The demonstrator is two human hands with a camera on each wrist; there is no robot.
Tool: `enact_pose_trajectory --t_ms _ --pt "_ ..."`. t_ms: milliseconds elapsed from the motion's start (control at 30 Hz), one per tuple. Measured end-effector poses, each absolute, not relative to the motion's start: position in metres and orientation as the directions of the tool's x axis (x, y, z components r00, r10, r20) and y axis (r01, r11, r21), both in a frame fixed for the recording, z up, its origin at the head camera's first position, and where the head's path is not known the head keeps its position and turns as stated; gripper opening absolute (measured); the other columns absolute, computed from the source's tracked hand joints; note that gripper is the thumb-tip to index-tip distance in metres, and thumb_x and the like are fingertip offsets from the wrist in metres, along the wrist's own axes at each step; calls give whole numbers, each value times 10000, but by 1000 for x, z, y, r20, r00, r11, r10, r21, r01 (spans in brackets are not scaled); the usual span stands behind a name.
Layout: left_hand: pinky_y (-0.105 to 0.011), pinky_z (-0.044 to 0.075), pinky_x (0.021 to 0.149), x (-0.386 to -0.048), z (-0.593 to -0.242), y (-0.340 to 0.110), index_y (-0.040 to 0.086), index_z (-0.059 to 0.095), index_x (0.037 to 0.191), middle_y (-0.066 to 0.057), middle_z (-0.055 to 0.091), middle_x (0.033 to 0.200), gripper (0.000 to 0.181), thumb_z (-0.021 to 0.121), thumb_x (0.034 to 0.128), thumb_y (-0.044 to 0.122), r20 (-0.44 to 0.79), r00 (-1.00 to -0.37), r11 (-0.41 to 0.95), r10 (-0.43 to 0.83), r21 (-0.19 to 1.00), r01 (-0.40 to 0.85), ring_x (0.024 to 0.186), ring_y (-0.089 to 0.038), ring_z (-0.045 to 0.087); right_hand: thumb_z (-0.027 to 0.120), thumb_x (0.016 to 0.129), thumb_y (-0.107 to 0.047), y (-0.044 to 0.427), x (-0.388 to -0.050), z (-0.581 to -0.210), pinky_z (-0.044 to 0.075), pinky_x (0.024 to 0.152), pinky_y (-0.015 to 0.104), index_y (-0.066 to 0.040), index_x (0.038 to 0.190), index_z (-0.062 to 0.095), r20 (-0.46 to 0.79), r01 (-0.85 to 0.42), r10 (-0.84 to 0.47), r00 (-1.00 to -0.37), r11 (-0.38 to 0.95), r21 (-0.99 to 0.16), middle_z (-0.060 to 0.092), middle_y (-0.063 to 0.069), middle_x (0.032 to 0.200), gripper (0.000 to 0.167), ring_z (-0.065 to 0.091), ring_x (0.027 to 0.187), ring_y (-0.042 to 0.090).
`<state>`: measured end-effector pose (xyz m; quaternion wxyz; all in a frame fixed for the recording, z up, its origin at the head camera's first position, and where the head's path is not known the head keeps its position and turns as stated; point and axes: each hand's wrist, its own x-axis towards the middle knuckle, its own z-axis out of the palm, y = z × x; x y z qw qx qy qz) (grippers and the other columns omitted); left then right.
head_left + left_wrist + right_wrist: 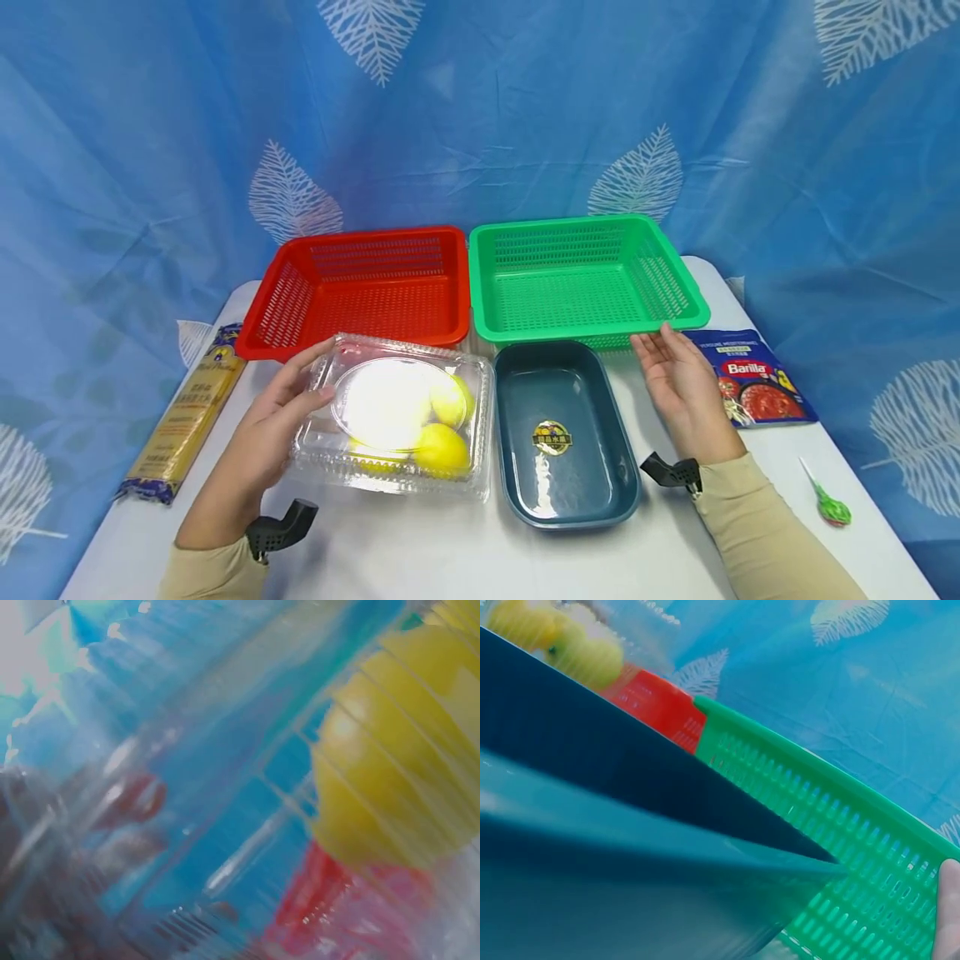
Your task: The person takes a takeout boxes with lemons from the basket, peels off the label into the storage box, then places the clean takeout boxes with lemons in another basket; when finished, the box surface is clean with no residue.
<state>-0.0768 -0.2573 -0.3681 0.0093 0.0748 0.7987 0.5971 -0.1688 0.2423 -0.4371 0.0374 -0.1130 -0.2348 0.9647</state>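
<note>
My left hand [277, 417] grips the left side of a clear plastic clamshell box [318, 446], its thumb on top. Yellow lemons [442, 450] lie in the box's right part, and glare whitens the middle of its lid. In the left wrist view a lemon [397, 750] shows through ridged plastic, with blurred fingers at the left. My right hand [682, 387] holds nothing, palm turned inward and fingers relaxed near the front rim of the green basket [592, 332]. Between the hands stands a dark blue dish [525, 392] with a gold label inside.
A red basket [352, 337] stands at the back left, beside the green one. Along the left edge lies a yellow pasta packet [187, 408]. At the right are a blue Barilla pack [776, 387] and a small green-handled tool [828, 504] on the white table [405, 550].
</note>
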Motion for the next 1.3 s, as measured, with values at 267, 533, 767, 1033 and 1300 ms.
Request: enact_pose_trajectory --t_ms 267,533,767,1033,1300 --pt "-472 635 756 -95 -326 -248 248 430 1623 -181 438 1476 552 543 1094 132 114 -980 128 165 982 136 1044 -336 677 514 1092 -8 243 -168 -439 495 1066 356 33 1201 555 -171 -24 121 -978 -876 -481 606 154 1070 123 644 992 238" --pt "-459 616 810 -128 -297 -213 299 443 1614 -123 428 1569 594 634 1062 189 163 -979 54 123 984 170 1177 -377 628 534 1088 -31 244 -167 -443 510 1042 346 10 1236 546 -172 -43 151 -973 -860 -509 615 148 1101 154 656 1010 226" --pt "-553 454 1103 -175 -290 -174 288 468 1602 -4 362 1647 575 633 1056 220 206 -973 157 106 963 221 1472 -336 377 549 1083 -30 244 -170 -445 510 1036 353 19 1256 551 -141 -56 146 -979 -861 -505 623 163 1133 180 663 1042 238" --pt "-451 404 1161 -229 -302 -124 178 443 1612 -44 283 1696 579 602 1059 119 231 -970 19 81 972 233 1537 -226 278 556 1077 -18 245 -171 -445 513 1032 358 38 1216 570 -156 -44 138 -978 -870 -492 639 162 1095 150 677 1019 240" --pt "-442 615 628 -259 -322 -86 275 459 1603 -155 403 1607 566 605 1066 171 146 -989 47 17 988 147 923 -178 609 576 1067 -22 245 -169 -446 497 1057 359 55 1186 565 -150 -42 132 -980 -871 -489 618 164 1076 142 659 1018 245"
